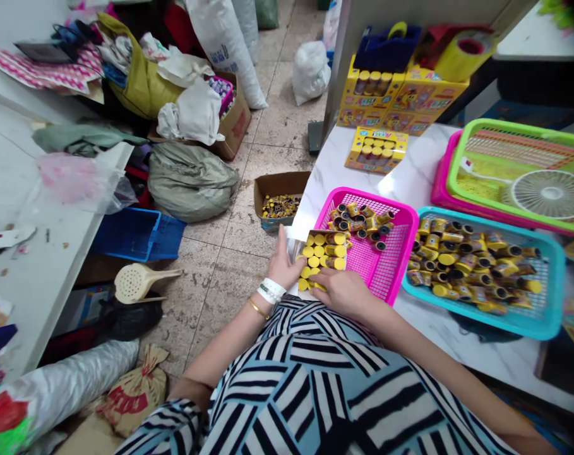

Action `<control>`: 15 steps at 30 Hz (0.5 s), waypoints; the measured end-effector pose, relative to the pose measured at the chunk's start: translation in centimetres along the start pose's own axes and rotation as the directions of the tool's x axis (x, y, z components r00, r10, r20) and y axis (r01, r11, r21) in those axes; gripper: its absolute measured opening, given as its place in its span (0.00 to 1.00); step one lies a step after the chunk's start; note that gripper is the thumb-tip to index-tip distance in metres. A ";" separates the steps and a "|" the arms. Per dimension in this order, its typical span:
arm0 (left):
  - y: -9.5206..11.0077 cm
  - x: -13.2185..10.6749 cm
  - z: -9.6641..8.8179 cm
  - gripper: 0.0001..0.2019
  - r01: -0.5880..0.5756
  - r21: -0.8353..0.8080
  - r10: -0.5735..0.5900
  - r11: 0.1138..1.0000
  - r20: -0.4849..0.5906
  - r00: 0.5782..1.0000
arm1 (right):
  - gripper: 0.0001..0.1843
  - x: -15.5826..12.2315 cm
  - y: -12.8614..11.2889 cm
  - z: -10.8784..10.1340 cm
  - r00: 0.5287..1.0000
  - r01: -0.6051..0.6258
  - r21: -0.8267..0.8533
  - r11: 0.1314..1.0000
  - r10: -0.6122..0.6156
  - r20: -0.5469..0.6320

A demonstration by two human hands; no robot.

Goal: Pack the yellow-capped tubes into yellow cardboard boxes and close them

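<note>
My left hand [285, 264] is wrapped round the left side of a small open box [302, 235], its thumb along the edge. Rows of small cylinders with yellow caps [316, 251] fill the box, which is tilted towards me at the table's near edge. My right hand [342, 291] reaches in from the right, its fingers curled onto a yellow-capped cylinder [317, 286] at the box's lower end. Just beyond it stands a pink basket [386, 278] with more of these cylinders, several showing dark ends. A blue basket [554, 278] to the right holds a large heap of them.
Packed yellow display boxes [376, 149] stand at the back of the table [329, 164], with tape dispensers on top. A green basket [466, 145] holds a white fan [559, 193]. On the floor are a carton [281, 183] of cylinders, a grey sack [192, 180] and a blue bin [135, 234].
</note>
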State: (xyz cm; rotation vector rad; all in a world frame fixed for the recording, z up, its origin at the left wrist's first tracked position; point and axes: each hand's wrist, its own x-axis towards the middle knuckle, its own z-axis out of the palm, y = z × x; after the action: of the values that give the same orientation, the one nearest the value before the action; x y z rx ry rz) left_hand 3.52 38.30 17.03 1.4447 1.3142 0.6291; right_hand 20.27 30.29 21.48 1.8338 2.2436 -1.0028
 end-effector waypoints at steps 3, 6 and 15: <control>1.5 -0.2 0.5 0.52 -0.068 0.310 0.079 0.948 -0.021 0.997 | 0.20 0.4 -0.6 -0.2 0.997 0.047 -0.060 0.997 -0.043 0.065; 2.4 -0.5 1.3 0.53 -0.032 0.467 0.014 0.883 0.041 0.999 | 0.24 0.7 -1.0 0.0 0.997 0.024 -0.069 0.997 -0.019 0.071; 0.2 0.6 0.7 0.28 0.292 0.090 -0.302 0.952 0.146 0.942 | 0.22 -0.5 3.4 -0.3 0.903 0.142 0.854 0.501 0.288 -0.319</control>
State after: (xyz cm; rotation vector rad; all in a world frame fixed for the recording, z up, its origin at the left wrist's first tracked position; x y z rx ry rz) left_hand 4.38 38.64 16.87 1.2862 1.4020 0.2673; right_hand 23.53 30.29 20.42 2.7191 1.8913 -2.2168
